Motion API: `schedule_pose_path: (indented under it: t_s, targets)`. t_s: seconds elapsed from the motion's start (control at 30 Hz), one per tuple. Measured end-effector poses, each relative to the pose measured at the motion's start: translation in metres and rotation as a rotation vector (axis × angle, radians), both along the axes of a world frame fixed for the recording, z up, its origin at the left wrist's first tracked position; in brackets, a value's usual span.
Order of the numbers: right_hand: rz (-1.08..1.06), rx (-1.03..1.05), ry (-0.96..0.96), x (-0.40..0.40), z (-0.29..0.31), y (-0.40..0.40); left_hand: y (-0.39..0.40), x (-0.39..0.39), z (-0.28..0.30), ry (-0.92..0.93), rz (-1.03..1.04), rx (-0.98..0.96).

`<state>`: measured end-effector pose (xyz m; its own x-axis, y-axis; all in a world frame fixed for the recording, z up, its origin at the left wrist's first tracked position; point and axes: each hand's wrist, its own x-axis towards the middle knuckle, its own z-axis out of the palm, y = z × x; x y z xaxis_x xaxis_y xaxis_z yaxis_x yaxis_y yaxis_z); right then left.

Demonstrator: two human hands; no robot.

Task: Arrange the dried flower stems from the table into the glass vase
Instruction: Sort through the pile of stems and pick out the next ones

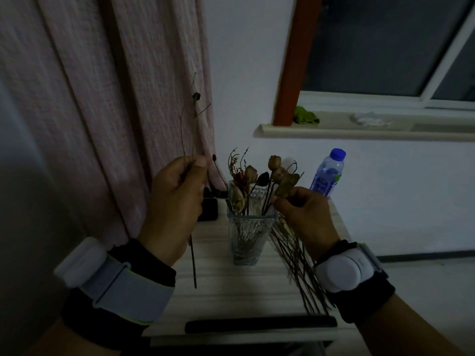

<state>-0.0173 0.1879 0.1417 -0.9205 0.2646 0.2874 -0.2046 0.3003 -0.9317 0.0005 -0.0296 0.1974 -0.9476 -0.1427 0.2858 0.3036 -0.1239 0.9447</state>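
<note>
My left hand (177, 199): fingers and thumb closed round one long thin stem (193, 160), held upright, its bare lower end hanging clear above the table (231, 286), its small dark bud high against the curtain (102, 98).

My right hand (303, 214): pinching a dried bloom (286, 185) just beside the vase's right rim.

Glass vase (248, 235): stands between my hands, lower than the left, its mouth to the right of the stem's foot. Left hand is the carrier (stem's long axis near vertical, so it needs a shift right, then down).

Vase contents: several brown, shrivelled buds on dark stalks.

Loose stems (300, 268): fanned on the table right of the vase.
</note>
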Motion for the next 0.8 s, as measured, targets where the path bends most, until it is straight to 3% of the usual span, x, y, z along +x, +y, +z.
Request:
schedule_pose_path:
  t_s: [0.37, 0.8]
  targets:
    - [0.027, -0.117, -0.030, -0.0014, -0.0015, -0.0010, 0.0007, 0.0027, -0.0016, -0.005, -0.018, 0.020]
    - [0.034, -0.115, -0.032, 0.0009, -0.0064, -0.0007, 0.0012, 0.0071, -0.0021, 0.006, -0.019, -0.002]
